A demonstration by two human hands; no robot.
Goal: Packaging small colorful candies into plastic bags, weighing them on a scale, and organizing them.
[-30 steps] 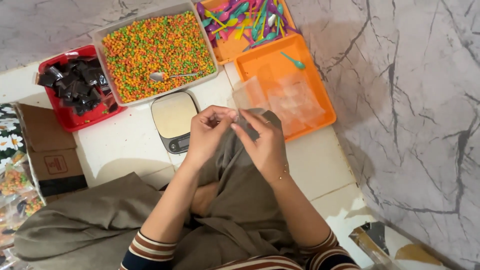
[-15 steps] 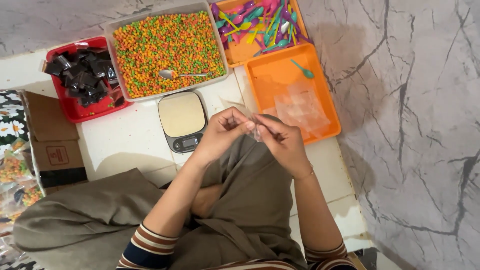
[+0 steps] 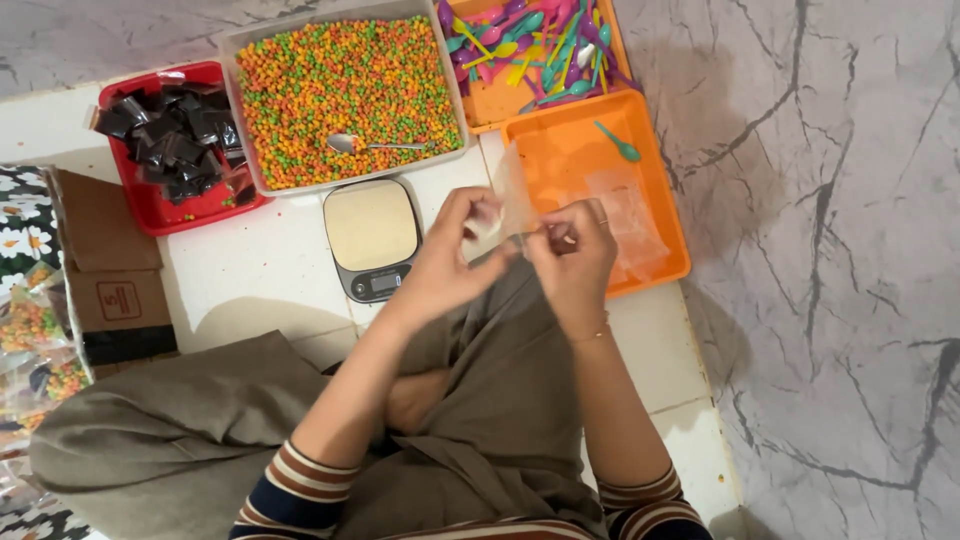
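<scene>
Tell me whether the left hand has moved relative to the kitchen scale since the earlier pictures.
Cannot tell: the left hand sits just right of the kitchen scale in every picture, and the camera itself shifts.

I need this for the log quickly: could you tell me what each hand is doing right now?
Left hand: fingers pinched on the clear plastic bag.
Right hand: fingers pinched on the same bag's edge.
</scene>
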